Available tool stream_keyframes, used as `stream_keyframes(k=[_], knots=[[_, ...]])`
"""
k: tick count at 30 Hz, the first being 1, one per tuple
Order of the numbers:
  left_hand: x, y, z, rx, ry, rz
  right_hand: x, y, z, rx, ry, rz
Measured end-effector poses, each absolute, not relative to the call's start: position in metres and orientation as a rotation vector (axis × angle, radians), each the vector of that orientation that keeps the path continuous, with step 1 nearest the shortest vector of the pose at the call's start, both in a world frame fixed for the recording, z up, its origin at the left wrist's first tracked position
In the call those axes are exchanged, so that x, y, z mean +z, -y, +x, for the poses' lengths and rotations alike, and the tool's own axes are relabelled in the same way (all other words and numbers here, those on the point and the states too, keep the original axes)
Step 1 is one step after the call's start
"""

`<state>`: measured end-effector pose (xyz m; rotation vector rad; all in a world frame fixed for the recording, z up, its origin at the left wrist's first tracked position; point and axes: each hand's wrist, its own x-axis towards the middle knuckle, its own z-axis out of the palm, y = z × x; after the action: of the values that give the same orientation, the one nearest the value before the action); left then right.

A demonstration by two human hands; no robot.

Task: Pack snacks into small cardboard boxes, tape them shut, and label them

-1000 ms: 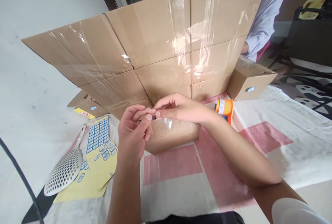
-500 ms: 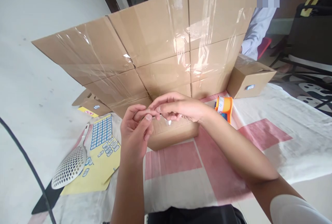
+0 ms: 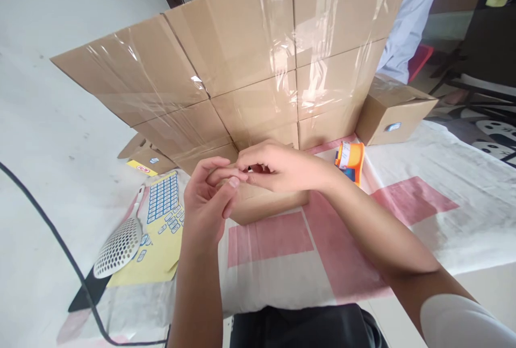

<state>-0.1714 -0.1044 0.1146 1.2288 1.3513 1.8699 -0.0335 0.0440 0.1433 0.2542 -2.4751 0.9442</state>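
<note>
In front of a low cardboard box [image 3: 274,206], both hands meet at their fingertips. My left hand [image 3: 210,192] is palm-up with curled fingers, its thumb close against them. From the right, my right hand [image 3: 278,166] reaches across, thumb and fingers closed at the left fingertips. Whatever lies between the fingers, if anything, is hidden or too small to name. Left of the hands lies a yellow sheet [image 3: 155,256] with blue-edged labels [image 3: 163,197] in rows and some loose ones.
A tall taped cardboard panel [image 3: 253,41] stands behind the hands. Right of it are an orange tape dispenser [image 3: 355,157] and a cardboard box [image 3: 393,116] with a label. A white perforated skimmer [image 3: 121,248] and a black cable [image 3: 60,251] lie left. A person's pale sleeve [image 3: 415,20] shows behind.
The view has shifted slightly, with the scene a little higher. My right fingers have drawn together and turned more downward over the left fingertips. The left hand keeps nearly the same pose.
</note>
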Motion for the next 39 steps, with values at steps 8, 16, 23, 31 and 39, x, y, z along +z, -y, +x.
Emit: stream_keyframes(k=[8,16,23,31,39], knots=[[0.116,0.105,-0.166,1.921,-1.417,1.295,0.143,-0.045,-0.032,1.433,2.303,0.263],[0.113,0.109,-0.164,1.877,-1.406,1.336,0.142,-0.038,-0.03,1.168,2.303,0.26],[0.115,0.114,-0.157,1.957,-1.429,1.259,0.145,-0.034,-0.026,0.942,2.366,0.228],[0.118,0.117,-0.151,1.98,-1.519,1.273,0.146,-0.029,-0.02,0.618,2.444,0.155],[0.129,0.125,-0.153,1.831,-1.757,1.202,0.13,-0.024,-0.034,0.184,2.495,0.109]])
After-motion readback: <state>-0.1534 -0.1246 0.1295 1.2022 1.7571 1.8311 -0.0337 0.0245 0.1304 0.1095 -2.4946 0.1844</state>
